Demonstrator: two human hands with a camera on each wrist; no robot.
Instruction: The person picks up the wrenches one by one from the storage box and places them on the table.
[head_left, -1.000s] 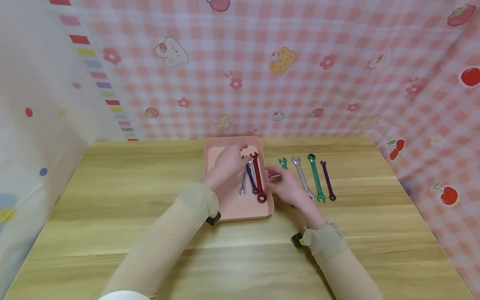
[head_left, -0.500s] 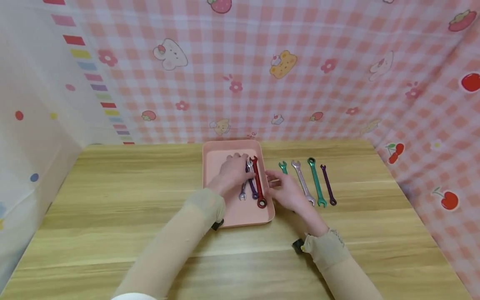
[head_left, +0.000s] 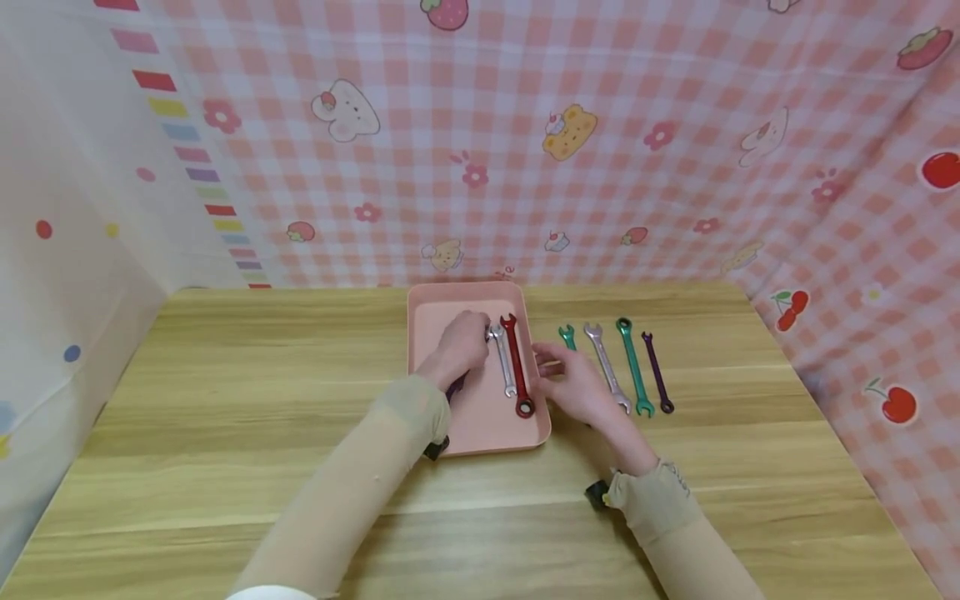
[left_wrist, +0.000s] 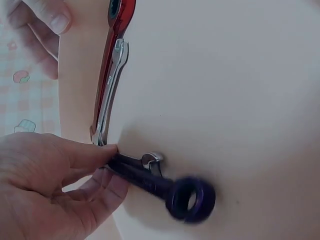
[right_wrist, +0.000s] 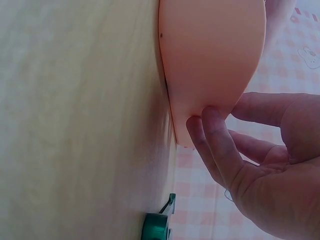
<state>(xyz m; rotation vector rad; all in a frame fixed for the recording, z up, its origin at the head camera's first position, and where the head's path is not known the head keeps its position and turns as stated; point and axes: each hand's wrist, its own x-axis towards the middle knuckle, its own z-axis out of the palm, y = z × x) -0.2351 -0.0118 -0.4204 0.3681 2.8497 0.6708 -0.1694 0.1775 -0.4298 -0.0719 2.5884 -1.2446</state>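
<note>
Over the pink tray (head_left: 491,433), my left hand (head_left: 457,354) pinches a dark purple wrench (left_wrist: 145,181) between thumb and fingers, its ring end pointing away from the fingertips. A small silver wrench (left_wrist: 151,160) shows just behind it, largely hidden. Inside the tray, a silver wrench (head_left: 506,367) lies beside a red wrench (head_left: 517,367) along the right wall. My right hand (head_left: 576,382) holds the tray's right side, fingers on the outer wall and thumb at the rim, as the right wrist view shows.
Right of the tray, a green wrench (head_left: 567,335) partly hidden by my right hand, a silver wrench (head_left: 607,367), a longer green wrench (head_left: 633,367) and a thin purple wrench (head_left: 657,371) lie side by side on the wooden table (head_left: 247,400). A checked cloth (head_left: 420,167) hangs behind.
My left hand has taken the purple wrench from among those in the tray and drawn it left, uncovering the silver one beside the red. My right hand stays at the tray's side.
</note>
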